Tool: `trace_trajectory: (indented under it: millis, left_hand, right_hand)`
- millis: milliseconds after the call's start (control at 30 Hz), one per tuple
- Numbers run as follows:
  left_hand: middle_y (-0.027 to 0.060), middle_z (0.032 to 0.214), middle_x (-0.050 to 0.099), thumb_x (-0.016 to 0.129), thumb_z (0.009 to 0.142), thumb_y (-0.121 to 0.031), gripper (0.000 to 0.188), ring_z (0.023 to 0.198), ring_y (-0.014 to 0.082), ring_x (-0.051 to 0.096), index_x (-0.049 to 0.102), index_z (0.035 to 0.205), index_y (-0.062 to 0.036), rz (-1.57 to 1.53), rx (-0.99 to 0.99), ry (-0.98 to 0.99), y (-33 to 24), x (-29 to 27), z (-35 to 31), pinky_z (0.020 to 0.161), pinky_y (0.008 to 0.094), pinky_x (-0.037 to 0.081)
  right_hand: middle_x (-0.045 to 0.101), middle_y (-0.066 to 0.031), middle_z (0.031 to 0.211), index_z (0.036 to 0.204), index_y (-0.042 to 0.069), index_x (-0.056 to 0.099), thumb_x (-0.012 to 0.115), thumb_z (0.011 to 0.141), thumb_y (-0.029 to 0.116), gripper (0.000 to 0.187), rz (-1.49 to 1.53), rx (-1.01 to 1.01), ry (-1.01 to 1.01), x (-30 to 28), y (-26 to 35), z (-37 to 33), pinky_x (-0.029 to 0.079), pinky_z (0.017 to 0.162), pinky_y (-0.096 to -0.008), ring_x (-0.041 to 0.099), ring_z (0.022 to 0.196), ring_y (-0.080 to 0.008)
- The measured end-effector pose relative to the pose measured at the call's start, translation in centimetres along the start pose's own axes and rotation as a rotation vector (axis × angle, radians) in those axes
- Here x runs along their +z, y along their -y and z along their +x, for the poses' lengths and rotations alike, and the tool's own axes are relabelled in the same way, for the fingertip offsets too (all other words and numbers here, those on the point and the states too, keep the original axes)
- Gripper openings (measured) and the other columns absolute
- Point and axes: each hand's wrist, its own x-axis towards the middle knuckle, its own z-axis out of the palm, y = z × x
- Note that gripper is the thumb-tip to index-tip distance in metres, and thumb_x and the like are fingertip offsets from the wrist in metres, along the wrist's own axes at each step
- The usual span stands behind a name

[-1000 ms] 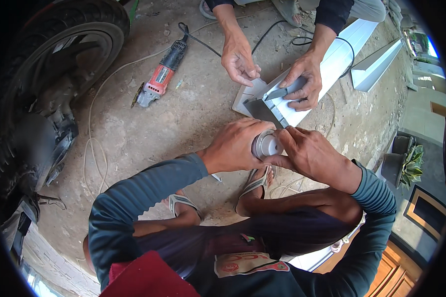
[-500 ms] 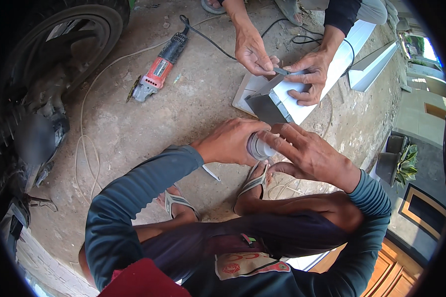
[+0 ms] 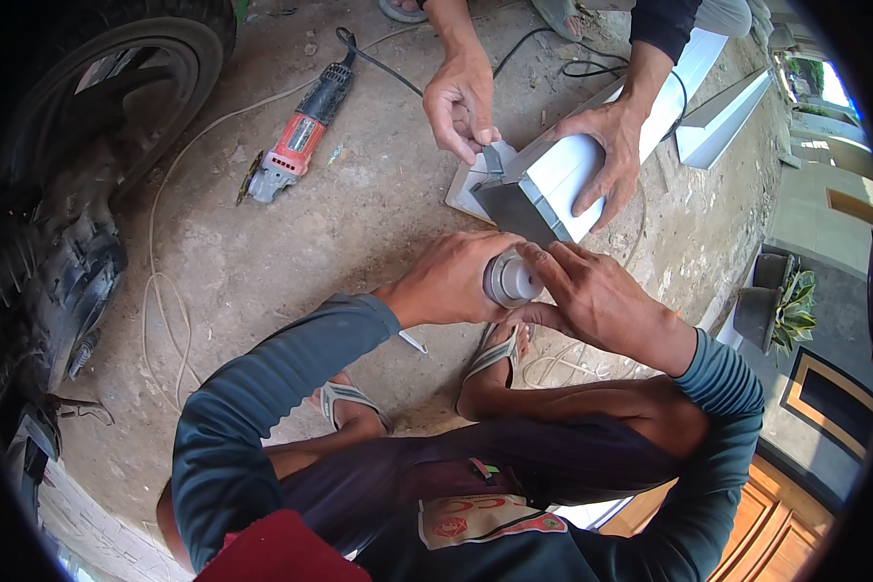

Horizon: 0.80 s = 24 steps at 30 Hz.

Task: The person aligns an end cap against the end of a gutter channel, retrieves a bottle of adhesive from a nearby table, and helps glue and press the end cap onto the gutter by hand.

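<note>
My left hand [image 3: 446, 276] is wrapped around a small round can with a pale stepped cap [image 3: 520, 281], its top turned up toward me. Against the other side of the can are the thumb and bent fingers of my right hand [image 3: 606, 299], at the rim of the cap. Just beyond my hands lies a long white box-shaped beam [image 3: 565, 184] with a dark grey end [image 3: 519, 209]. A co-worker's hand [image 3: 461, 102] pinches a small grey strip [image 3: 495, 160] at the beam's corner, and that person's other hand [image 3: 611, 145] rests on the beam's white face.
A red and black angle grinder [image 3: 301, 136] lies on the concrete floor at left, its cord running off to the right. A motorcycle wheel [image 3: 199, 73] stands at the far left. White angled profile [image 3: 723, 116] and potted plant [image 3: 793, 310] are at right. Thin cable [image 3: 151, 252] loops across the floor.
My right fingers have drawn back slightly from over the cap, showing more of it. The co-worker's strip hand moved left and down to the beam's corner; the other hand flattened on the beam.
</note>
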Motion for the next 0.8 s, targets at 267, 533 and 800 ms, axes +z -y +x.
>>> trace_trajectory:
  millis: [267,533,800]
  left_hand:
    - [0.0194,0.100,0.071,0.090,0.059,-0.026,0.070,0.096,0.0377,0.070,0.063,0.118,-0.0010,-0.059,-0.053,0.099,-0.4,-1.0,0.5,0.083,0.0431,0.054]
    - [0.0186,0.098,0.071,0.090,0.059,-0.027,0.068,0.094,0.0360,0.070,0.064,0.116,-0.0011,-0.103,-0.057,0.130,0.1,-1.8,-0.2,0.082,0.0417,0.054]
    - [0.0182,0.104,0.071,0.089,0.061,-0.019,0.067,0.095,0.0334,0.071,0.062,0.120,-0.0013,-0.086,-0.032,0.108,0.0,-1.5,0.1,0.084,0.0402,0.055]
  right_hand:
    - [0.055,-0.0147,0.118,0.126,-0.003,0.057,0.067,0.083,0.018,0.049,-0.088,-0.149,0.079,-0.6,-0.4,-0.2,0.059,0.079,-0.0372,0.060,0.104,-0.0295]
    - [0.054,-0.0115,0.126,0.120,0.005,0.064,0.067,0.079,0.012,0.042,-0.023,-0.276,0.002,-1.1,-0.5,0.6,0.059,0.082,-0.0358,0.058,0.108,-0.0275]
    - [0.053,-0.0132,0.124,0.131,0.008,0.060,0.073,0.075,0.013,0.057,-0.043,-0.144,0.034,-0.6,-0.2,-0.1,0.059,0.077,-0.0368,0.060,0.103,-0.0274]
